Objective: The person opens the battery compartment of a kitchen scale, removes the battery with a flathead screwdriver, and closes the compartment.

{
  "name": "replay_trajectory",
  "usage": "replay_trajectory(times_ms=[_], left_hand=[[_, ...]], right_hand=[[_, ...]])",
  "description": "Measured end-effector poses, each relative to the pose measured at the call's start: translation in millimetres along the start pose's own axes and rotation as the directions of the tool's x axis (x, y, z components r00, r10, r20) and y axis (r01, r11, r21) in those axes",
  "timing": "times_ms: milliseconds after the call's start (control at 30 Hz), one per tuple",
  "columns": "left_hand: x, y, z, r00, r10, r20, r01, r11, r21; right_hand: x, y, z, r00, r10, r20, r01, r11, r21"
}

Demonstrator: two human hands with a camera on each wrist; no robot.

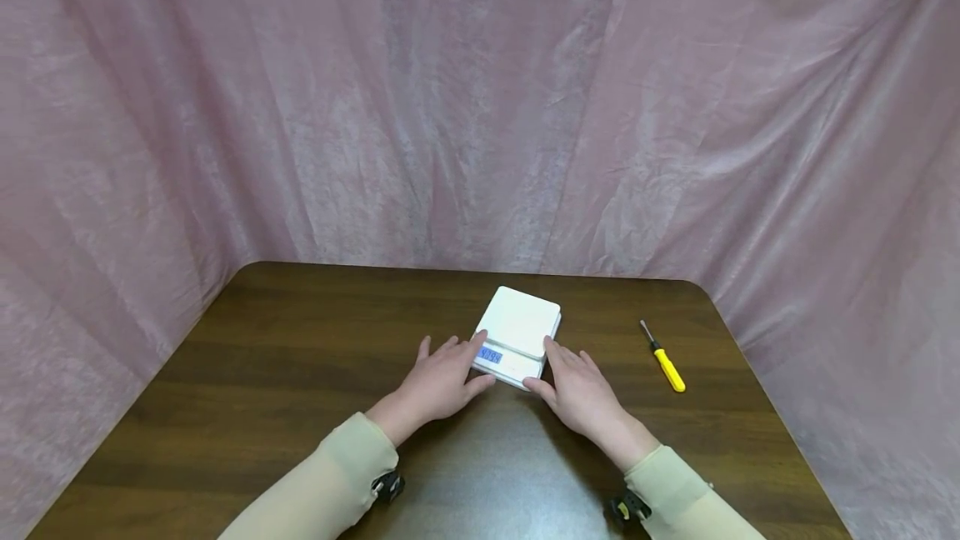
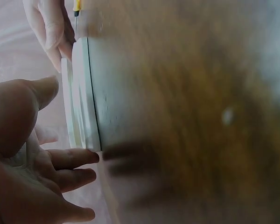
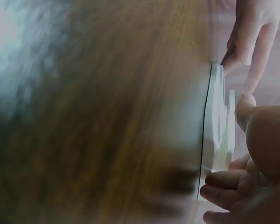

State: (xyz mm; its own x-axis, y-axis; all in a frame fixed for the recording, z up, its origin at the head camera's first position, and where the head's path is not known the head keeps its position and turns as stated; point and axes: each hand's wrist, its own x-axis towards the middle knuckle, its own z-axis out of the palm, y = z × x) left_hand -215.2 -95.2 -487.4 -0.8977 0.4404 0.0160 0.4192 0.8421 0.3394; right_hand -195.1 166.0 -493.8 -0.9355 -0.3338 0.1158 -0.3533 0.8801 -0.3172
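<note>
A white digital kitchen scale (image 1: 517, 322) lies flat on the brown table, turned slightly, its blue display (image 1: 490, 354) lit with digits. My left hand (image 1: 438, 382) is at the scale's left side, fingers mostly extended, index finger beside the display and thumb near the front edge. Along the right side is my right hand (image 1: 581, 394), its index finger by the platform's corner and thumb close to the front edge. In the left wrist view the scale (image 2: 81, 98) appears edge-on beside the fingers. The right wrist view also has the scale (image 3: 214, 126) from its edge, fingertips against its side.
To the right on the wooden table (image 1: 300, 357) lies a screwdriver (image 1: 670, 370) with a yellow handle and a metal shaft pointing away. Pink curtains (image 1: 450, 107) hang behind the table's far edge and at its sides.
</note>
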Motion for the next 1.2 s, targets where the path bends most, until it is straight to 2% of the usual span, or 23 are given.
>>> replay_trajectory(times_ms=[400,500,733,867,1067,1200], left_hand=[[-14.9,16.4,-1.9,0.998,0.067,0.016,-0.068,0.994,0.089],[-17.7,17.3,-0.7,0.997,0.073,0.019,-0.074,0.993,0.088],[-23.6,18.6,2.5,0.997,0.07,0.034,-0.073,0.994,0.078],[-29.0,22.7,3.4,0.996,0.084,0.034,-0.087,0.992,0.087],[-36.2,30.4,4.0,0.992,0.125,0.033,-0.128,0.983,0.128],[-39.4,34.0,2.8,0.991,0.125,0.04,-0.13,0.983,0.131]], right_hand=[[-3.3,-4.7,2.8,0.999,-0.001,-0.035,0.0,1.0,-0.025],[-3.7,-2.9,8.2,0.998,-0.02,-0.061,0.017,0.999,-0.047],[-8.6,-4.2,6.9,0.998,-0.026,-0.062,0.025,1.0,-0.013],[-8.6,3.6,15.5,0.995,-0.052,-0.091,0.048,0.998,-0.045],[-9.0,9.1,17.5,0.997,-0.034,-0.071,0.031,0.999,-0.038],[-9.1,6.4,12.5,0.999,-0.013,-0.042,0.011,0.999,-0.033]])
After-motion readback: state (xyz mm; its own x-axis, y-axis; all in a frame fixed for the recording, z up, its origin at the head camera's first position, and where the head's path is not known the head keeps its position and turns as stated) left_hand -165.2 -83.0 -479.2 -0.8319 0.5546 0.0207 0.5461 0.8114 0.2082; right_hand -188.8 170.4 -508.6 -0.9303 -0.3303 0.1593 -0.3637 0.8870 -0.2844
